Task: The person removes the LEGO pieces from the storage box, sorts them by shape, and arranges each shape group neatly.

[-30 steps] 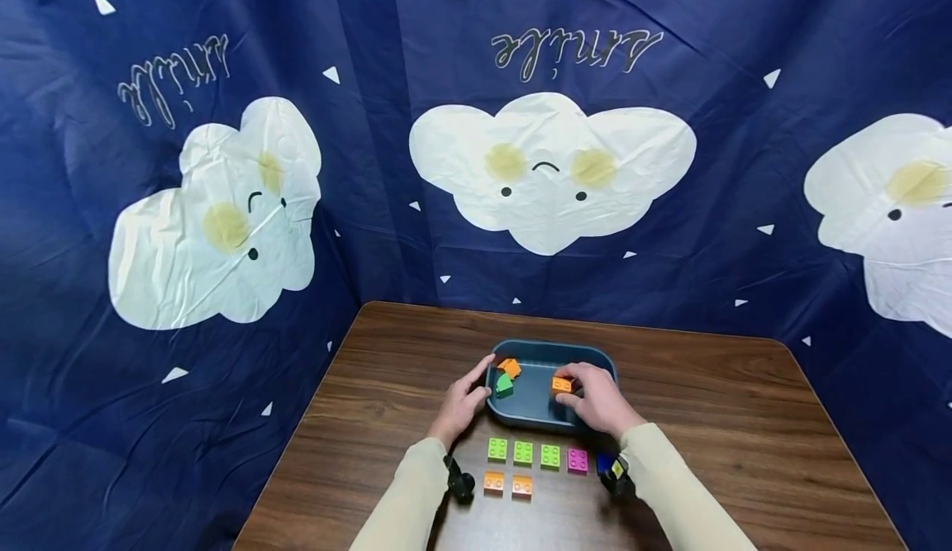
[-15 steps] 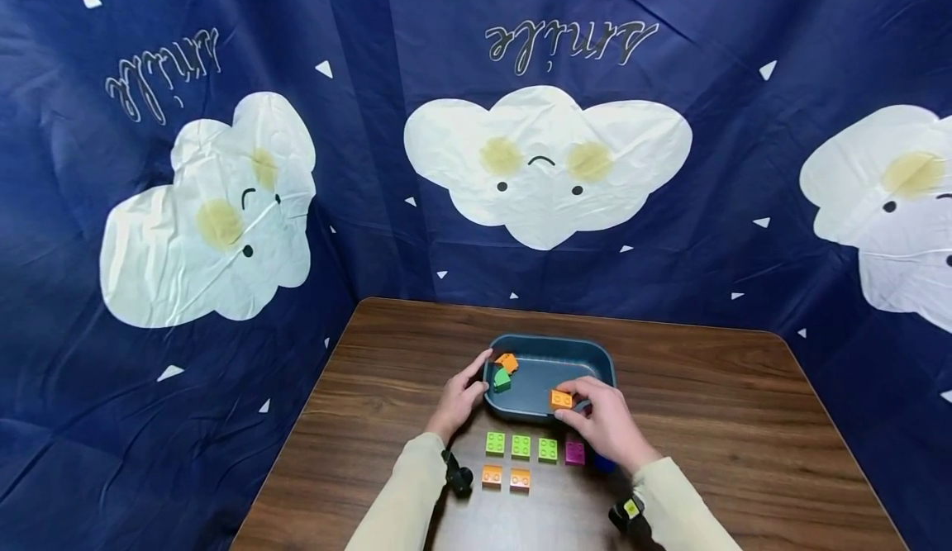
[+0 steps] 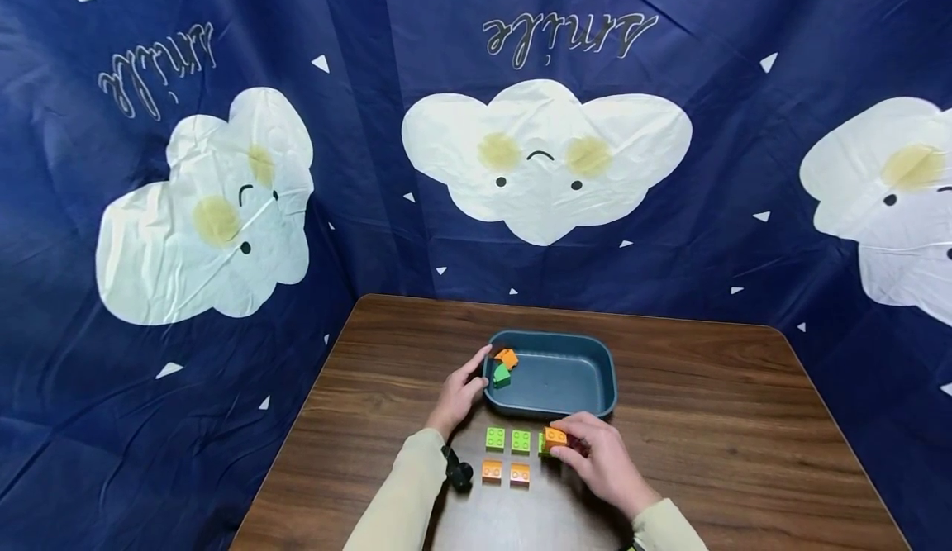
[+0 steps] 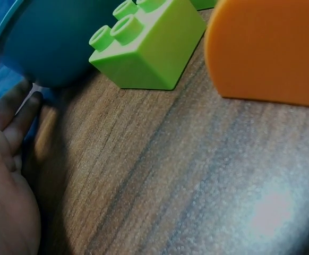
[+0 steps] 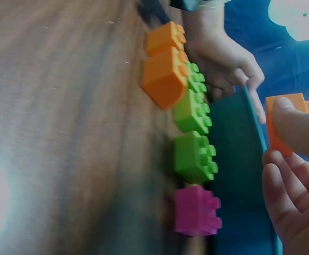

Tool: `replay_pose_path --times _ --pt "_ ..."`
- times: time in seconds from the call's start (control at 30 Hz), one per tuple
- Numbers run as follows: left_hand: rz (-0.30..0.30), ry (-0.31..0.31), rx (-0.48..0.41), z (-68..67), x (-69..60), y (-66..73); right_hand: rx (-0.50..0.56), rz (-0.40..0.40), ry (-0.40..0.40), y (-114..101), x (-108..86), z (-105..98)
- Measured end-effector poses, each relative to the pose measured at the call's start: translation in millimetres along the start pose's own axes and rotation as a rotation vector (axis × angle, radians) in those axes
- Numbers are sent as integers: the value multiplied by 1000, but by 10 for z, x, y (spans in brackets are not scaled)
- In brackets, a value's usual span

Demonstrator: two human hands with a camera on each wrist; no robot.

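Observation:
My right hand (image 3: 598,452) pinches an orange building brick (image 3: 554,439) between thumb and fingers, held above the row of bricks in front of the blue bin (image 3: 550,412). The right wrist view shows this orange brick (image 5: 284,125) clear of the table. My left hand (image 3: 457,394) lies at the bin's left end, its index finger extended and touching the side. Lime green bricks (image 3: 495,439) and a magenta brick (image 5: 194,211) form a row. Two orange bricks (image 3: 492,471) stand nearer me. The right hand hides most of the magenta brick in the head view.
Inside the bin's left end lie an orange piece (image 3: 507,358) and a green piece (image 3: 502,376). The wooden table (image 3: 714,386) extends to both sides. A dark blue curtain (image 3: 364,229) with clouds hangs behind and at the sides.
My right hand has brought the orange brick out of the bin, over its near rim and toward me, to above the brick row. The left hand has stayed at the bin's left end.

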State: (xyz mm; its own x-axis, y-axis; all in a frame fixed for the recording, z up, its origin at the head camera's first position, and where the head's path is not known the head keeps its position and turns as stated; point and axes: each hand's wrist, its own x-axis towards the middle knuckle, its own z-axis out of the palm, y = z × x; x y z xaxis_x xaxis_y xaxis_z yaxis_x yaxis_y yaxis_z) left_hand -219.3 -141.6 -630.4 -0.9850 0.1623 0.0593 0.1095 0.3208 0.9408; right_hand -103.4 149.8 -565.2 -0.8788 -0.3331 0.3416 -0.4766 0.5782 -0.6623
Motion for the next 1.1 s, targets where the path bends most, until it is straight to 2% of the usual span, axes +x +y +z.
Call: replay_pose_path --times 0.27,0.53,1.1 --pt "0 0 1 2 -2 -14 18 -10 7 13 -191 157" --pt "-11 -1 2 6 -3 -31 18 66 -102 34 -337 267" --pt "6 1 8 -7 10 -11 -8 66 -22 129 -466 485"
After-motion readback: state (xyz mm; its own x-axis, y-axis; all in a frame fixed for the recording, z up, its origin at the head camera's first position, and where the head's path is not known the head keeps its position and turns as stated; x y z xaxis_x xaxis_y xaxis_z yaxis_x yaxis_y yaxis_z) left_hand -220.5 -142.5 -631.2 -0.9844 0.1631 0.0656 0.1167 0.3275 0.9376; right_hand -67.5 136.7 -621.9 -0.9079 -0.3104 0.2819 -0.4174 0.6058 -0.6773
